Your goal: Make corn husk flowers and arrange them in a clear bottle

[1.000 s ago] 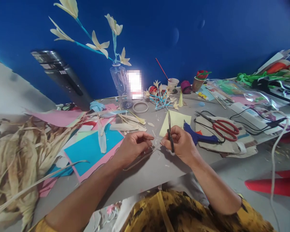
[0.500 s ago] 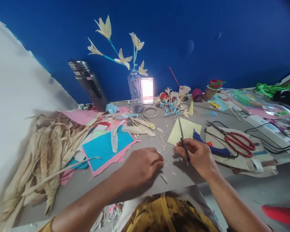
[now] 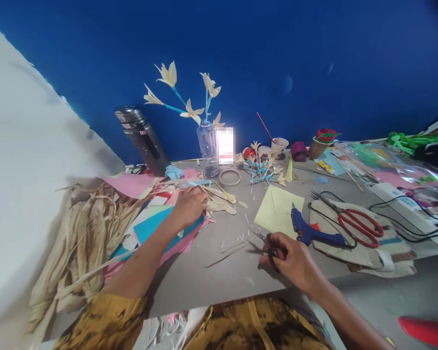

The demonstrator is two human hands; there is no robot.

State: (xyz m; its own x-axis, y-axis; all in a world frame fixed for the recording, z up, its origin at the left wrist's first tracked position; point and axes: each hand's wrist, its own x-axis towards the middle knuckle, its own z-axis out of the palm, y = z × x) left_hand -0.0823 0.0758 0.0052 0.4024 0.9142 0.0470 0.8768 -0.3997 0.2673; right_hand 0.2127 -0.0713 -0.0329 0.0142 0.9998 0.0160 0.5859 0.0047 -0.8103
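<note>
My left hand (image 3: 190,208) is palm down over the pile of coloured paper and husk strips. Its fingers are stretched forward at the pale dried husk pieces (image 3: 221,205), and the fingertips are partly hidden. Below it lies a sheet of blue paper (image 3: 151,227). My right hand (image 3: 290,260) grips small black-handled scissors (image 3: 272,248), fingers in the handle loops and blades pointing up and left. Thin husk strips (image 3: 229,253) lie on the table left of the blades. Beyond that hand is a yellow paper square (image 3: 277,211).
A blue glue gun (image 3: 314,231) and red-handled scissors (image 3: 361,226) lie at right on a cloth, near a white power strip (image 3: 405,204). Behind stand a plastic bottle of husk flowers (image 3: 207,146), a flask (image 3: 142,138) and small blue-stemmed flowers (image 3: 261,170). Dried husks (image 3: 83,243) fill the left.
My left hand has moved from the table's middle up and left to the husk pieces. My right hand has shifted lower, and the scissors now point more to the left. The view has tilted up slightly.
</note>
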